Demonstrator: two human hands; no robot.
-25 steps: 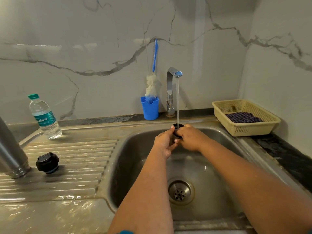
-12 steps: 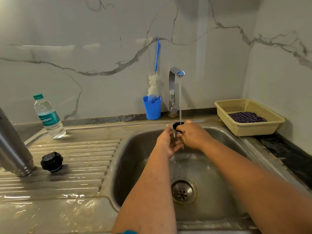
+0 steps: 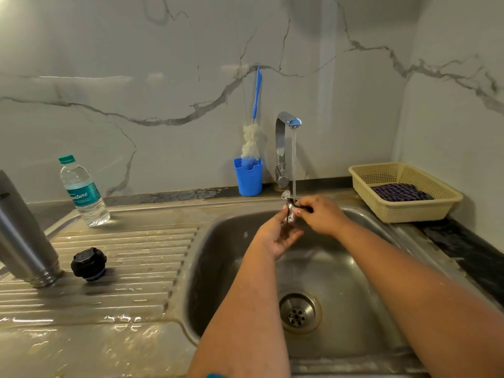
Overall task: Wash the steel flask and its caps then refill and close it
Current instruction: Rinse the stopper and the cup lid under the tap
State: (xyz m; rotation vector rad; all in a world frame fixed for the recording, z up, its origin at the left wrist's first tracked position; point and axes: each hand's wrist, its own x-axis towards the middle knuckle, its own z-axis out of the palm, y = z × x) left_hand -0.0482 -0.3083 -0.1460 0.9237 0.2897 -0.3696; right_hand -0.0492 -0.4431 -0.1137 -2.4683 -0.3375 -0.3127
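Under running tap [image 3: 283, 148]: right hand [image 3: 321, 215] fingers pinch cap [image 3: 289, 214], left hand [image 3: 278, 236] fingers relaxed beneath

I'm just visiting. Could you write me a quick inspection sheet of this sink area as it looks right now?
Surface: wet steel drainboard beside the sink.
Job's things: steel flask upside down on the drainboard; black cap beside it; small cap under the running tap.
Clutter: water bottle, blue cup with brush, basket holding a cloth.
Grippers: right hand pinches the small cap; left hand cupped below.
Cables: nothing seen.
Surroundings: marble-patterned walls.
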